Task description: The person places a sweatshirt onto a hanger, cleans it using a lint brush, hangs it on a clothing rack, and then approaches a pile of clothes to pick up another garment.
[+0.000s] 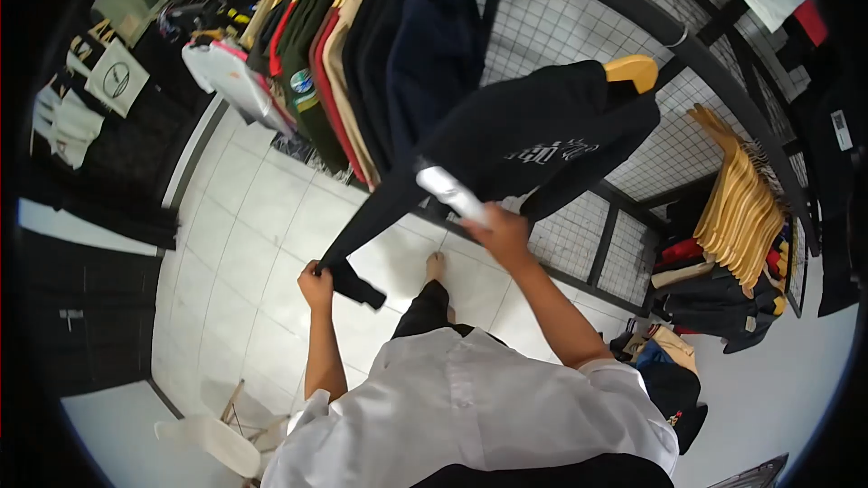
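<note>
A: Quick, biggest thing?

B: Pale tiled floor (244,208). Its outer parts are cut by the dark lens rim or covered.

A: Next?

B: Row of hung clothes (362,63), packed tight, so mostly edges and sleeves show. Then the black long-sleeved top (515,122), in front of the wire grid (565,32), to the right of that row. It's on a wooden hanger (633,70), mostly hidden in the neck. One sleeve is drawn out down and left, over the floor. Pale chest print, too small to read.

A: Other big stuff?

B: Cluster of wooden hangers (737,208), far right, overlapping; can't count them.

A: Small stuff?

B: White handheld object (452,194), motion-blurred, type unclear. It overlaps the drawn-out sleeve in view; can't tell if they touch.

A: Hands?

B: Right hand (500,233): closed round the object's lower end, finger placement hard to make out. Left hand (316,287): fingers pressed together, pinching that sleeve just above the cuff, whose end hangs past the hand. Thumb detail too small.
</note>
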Available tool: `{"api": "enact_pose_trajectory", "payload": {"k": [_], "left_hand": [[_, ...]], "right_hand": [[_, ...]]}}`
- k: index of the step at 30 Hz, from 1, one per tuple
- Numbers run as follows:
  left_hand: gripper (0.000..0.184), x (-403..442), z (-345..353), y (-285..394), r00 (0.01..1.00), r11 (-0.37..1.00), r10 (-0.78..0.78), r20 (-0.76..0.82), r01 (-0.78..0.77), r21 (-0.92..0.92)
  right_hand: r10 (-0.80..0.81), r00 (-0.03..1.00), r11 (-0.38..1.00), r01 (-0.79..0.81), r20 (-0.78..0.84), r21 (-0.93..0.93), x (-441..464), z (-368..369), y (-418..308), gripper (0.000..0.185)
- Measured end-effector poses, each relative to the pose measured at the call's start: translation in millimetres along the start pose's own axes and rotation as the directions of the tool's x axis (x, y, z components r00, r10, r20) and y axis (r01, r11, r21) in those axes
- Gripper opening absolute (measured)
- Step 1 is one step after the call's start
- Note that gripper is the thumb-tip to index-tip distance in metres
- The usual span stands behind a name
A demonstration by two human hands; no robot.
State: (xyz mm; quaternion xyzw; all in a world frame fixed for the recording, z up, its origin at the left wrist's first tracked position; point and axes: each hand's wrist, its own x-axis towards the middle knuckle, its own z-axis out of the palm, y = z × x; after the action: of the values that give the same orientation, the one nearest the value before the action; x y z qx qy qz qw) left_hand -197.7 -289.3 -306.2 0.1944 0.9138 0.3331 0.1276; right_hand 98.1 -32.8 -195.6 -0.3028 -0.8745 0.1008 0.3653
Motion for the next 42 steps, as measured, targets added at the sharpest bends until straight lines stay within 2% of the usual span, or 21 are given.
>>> {"api": "enact_pose_trajectory", "payload": {"k": [1, 3, 7, 9, 10, 13, 15, 19, 21, 22, 23, 24, 26, 28, 30, 32, 33, 34, 37, 40, 42], "left_hand": [[0.021, -10.3, -3.6, -11.1, 1.000, 1.000, -0.020, -0.009, 0.020, 0.005], [0.018, -33.0, -14.1, -34.1, 0.980, 0.967, 0.190, -0.063, -0.198, -0.159], [0.023, -86.6, -30.9, -28.5, 0.982, 0.909, 0.181, -0.056, -0.189, -0.371], [0.032, -115.5, -51.7, -1.6, 0.952, 0.909, 0.293, 0.093, -0.248, -0.335], [0.042, -123.5, -50.7, -10.4, 0.893, 0.873, 0.422, 0.158, -0.353, -0.338], [0.036, -142.5, -62.1, -27.7, 0.770, 0.984, 0.172, 0.614, -0.168, -0.065], [0.036, -145.4, -53.3, -68.4, 0.767, 0.987, 0.063, 0.639, 0.047, -0.153], [0.036, -150.4, -58.4, -105.0, 0.740, 0.894, -0.103, 0.665, 0.362, -0.264], [0.033, -155.0, -62.8, -128.4, 0.736, 0.935, 0.028, 0.677, 0.219, -0.277], [0.031, -159.5, -66.9, -137.5, 0.730, 0.943, 0.091, 0.678, 0.156, -0.294], [0.027, -161.8, -68.1, -149.4, 0.720, 0.955, 0.113, 0.685, 0.110, -0.274], [0.025, -164.5, -70.6, -155.4, 0.713, 0.940, 0.131, 0.689, 0.131, -0.314], [0.023, -168.6, -71.0, -167.4, 0.733, 0.918, 0.147, 0.664, 0.149, -0.368], [0.024, -177.2, -81.4, -154.5, 0.773, 0.889, 0.163, 0.613, 0.154, -0.431], [0.025, -176.7, -88.4, -159.3, 0.817, 0.856, 0.179, 0.549, 0.146, -0.496], [0.030, -172.9, -89.9, -174.0, 0.829, 0.876, 0.138, 0.542, 0.153, -0.457], [0.037, -173.4, -91.6, -175.4, 0.825, 0.898, 0.107, 0.554, 0.159, -0.411], [0.037, -174.8, -91.6, -176.9, 0.822, 0.899, 0.114, 0.557, 0.153, -0.410], [0.041, -177.1, -91.5, -179.4, 0.913, 0.870, 0.129, 0.388, 0.083, -0.486], [0.044, -168.6, -98.4, -194.4, 0.917, 0.863, 0.128, 0.378, 0.085, -0.498], [0.045, -163.8, -110.3, -196.8, 0.914, 0.887, 0.130, 0.383, 0.065, -0.456]], "right_hand": [[-0.040, 0.981, 0.998, 0.049, -0.188, 0.047, -12.4, -4.8, 13.0, 0.042], [0.189, 0.925, 0.975, -0.136, -0.329, 0.177, -18.3, -22.2, 28.6, 0.030], [0.310, 0.882, 0.939, -0.226, -0.355, 0.258, 13.8, -26.2, 6.8, 0.028], [0.337, 0.903, 0.937, -0.294, -0.266, 0.188, -12.2, 7.1, -9.1, 0.034], [0.406, 0.912, 0.902, -0.391, -0.055, 0.182, -32.6, 25.5, -20.1, 0.037], [0.347, 0.904, 0.912, -0.388, 0.249, 0.137, -114.1, 76.8, -58.6, 0.041], [0.217, 0.828, 0.923, -0.347, 0.517, 0.167, -158.7, 83.2, -83.6, 0.033], [-0.057, 0.778, 0.960, -0.130, 0.626, 0.249, -178.6, 55.5, -98.4, 0.034], [0.001, 0.925, 0.966, -0.100, 0.381, 0.240, -167.5, 33.6, -77.1, 0.039], [0.125, 0.991, 0.979, -0.132, 0.053, 0.154, -149.6, 21.7, -77.1, 0.043], [0.205, 0.963, 0.978, -0.194, -0.174, 0.077, -134.8, 18.8, -63.1, 0.036], [0.319, 0.930, 0.947, -0.319, -0.184, 0.028, -122.2, 16.7, -50.7, 0.033], [0.460, 0.883, 0.886, -0.451, -0.095, 0.107, -109.5, 4.8, -75.0, 0.036], [0.523, 0.843, 0.851, -0.511, 0.126, -0.117, -137.0, 38.1, -87.8, 0.042], [0.398, 0.880, 0.911, -0.413, 0.261, 0.004, -194.5, 77.9, -135.2, 0.053], [0.341, 0.652, 0.911, -0.406, 0.677, -0.068, -254.2, 102.6, -189.5, 0.062], [0.174, 0.775, 0.938, -0.319, 0.608, 0.137, -261.6, 90.7, -226.5, 0.053], [0.115, 0.616, 0.925, -0.352, 0.780, 0.142, -261.8, 74.7, -246.7, 0.050], [0.120, 0.757, 0.935, -0.303, 0.643, 0.183, -252.0, 57.9, -244.8, 0.049], [0.284, 0.943, 0.956, -0.292, 0.176, 0.025, -192.3, 15.5, -195.6, 0.035], [0.560, 0.826, 0.828, -0.561, -0.065, -0.010, -149.0, -3.1, -173.6, 0.034]]}}
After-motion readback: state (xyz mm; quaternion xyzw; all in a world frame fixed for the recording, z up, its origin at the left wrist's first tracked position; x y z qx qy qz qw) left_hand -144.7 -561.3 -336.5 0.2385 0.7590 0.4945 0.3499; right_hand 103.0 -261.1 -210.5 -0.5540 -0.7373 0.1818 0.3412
